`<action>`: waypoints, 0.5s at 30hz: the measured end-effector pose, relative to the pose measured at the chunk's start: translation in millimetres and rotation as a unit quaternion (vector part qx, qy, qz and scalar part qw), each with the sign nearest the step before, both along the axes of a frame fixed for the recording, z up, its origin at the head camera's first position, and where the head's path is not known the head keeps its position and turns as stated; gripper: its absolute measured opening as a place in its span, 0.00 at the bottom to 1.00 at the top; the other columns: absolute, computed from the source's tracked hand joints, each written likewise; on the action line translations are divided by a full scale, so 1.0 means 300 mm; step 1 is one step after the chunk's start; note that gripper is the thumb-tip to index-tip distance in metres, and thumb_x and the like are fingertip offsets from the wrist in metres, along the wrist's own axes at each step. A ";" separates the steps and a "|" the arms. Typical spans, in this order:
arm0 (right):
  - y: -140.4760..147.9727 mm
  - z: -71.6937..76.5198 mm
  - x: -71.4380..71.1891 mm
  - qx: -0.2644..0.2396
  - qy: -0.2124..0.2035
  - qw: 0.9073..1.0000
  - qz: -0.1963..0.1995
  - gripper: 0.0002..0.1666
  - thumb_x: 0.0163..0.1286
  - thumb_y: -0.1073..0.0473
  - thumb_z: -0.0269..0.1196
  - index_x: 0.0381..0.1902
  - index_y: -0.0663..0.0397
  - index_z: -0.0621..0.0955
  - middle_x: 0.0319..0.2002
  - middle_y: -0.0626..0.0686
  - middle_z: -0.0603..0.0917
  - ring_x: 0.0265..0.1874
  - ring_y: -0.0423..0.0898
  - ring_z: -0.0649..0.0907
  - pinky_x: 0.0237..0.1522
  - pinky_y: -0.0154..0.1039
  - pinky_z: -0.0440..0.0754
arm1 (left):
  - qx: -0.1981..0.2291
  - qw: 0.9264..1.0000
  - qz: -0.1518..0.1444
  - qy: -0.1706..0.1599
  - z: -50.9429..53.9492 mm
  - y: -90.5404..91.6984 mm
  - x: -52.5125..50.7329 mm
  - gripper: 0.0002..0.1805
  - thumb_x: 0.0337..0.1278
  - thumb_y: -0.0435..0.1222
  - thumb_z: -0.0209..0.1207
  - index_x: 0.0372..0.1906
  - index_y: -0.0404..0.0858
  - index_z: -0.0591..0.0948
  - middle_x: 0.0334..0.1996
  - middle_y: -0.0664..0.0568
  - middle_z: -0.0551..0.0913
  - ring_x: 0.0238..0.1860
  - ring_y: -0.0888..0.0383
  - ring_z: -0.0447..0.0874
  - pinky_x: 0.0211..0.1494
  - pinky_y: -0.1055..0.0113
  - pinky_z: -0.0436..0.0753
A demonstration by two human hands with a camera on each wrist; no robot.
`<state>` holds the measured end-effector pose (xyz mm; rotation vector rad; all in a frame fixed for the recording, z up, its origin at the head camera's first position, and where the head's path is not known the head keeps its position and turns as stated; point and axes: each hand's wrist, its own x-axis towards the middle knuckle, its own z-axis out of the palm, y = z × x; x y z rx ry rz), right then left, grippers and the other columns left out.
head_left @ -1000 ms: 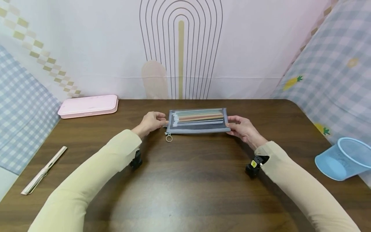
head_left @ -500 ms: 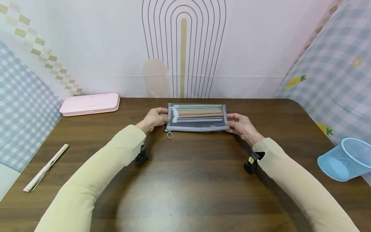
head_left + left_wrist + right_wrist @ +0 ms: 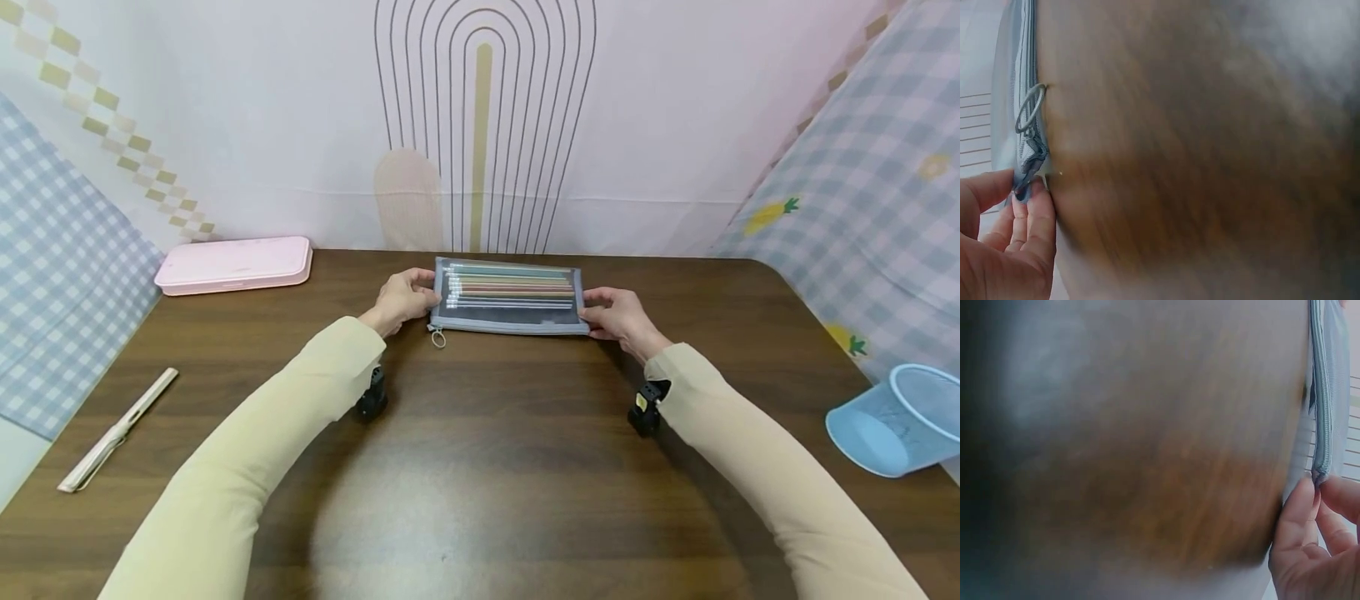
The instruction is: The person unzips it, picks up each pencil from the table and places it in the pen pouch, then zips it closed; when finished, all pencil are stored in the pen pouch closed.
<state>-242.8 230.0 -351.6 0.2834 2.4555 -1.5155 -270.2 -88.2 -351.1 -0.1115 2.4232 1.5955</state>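
A grey-blue mesh zipper pouch (image 3: 510, 321) with several pencils (image 3: 513, 287) inside is near the back edge of the table. My left hand (image 3: 403, 298) pinches its left end between thumb and fingers, close to the metal pull ring (image 3: 1030, 109) on the zipper. At the opposite end, my right hand (image 3: 621, 318) pinches the pouch's corner. Both wrist views show the zipper (image 3: 1320, 394) edge-on with the thumb on one side and fingers on the other. Whether the underside touches the table is hidden.
A pink pencil case (image 3: 234, 265) lies at the back left corner. Nearer on the left lies a slim pale folded object (image 3: 118, 431), perhaps a folding fan. On the right, a light-blue mesh bin (image 3: 896, 421) is by the table (image 3: 525, 467) edge. A patterned cloth (image 3: 300, 125) hangs behind.
Both hands have carried the pouch slightly back toward the far edge, and its face now shows more fully. The left hand has closed in on the left end. The camera view has shifted slightly.
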 end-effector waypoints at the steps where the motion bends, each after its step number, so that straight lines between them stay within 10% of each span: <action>1: -0.001 0.001 -0.002 0.008 0.001 1.000 0.001 0.26 0.68 0.66 0.57 0.63 0.63 0.69 0.42 0.56 0.77 0.27 0.36 0.78 0.29 0.28 0.82 | -0.002 1.000 0.000 0.001 -0.001 0.000 0.000 0.26 0.55 0.28 0.59 0.62 0.37 0.72 0.51 0.39 0.81 0.42 0.57 0.80 0.47 0.68 0.83; 15: -0.003 0.026 -0.019 0.064 -0.013 0.998 0.016 0.24 0.68 0.65 0.58 0.62 0.62 0.70 0.51 0.62 0.73 0.35 0.46 0.75 0.28 0.28 0.81 | -0.138 0.989 -0.032 0.050 0.018 -0.001 0.000 0.25 0.53 0.34 0.63 0.58 0.37 0.77 0.45 0.43 0.84 0.51 0.53 0.80 0.59 0.63 0.72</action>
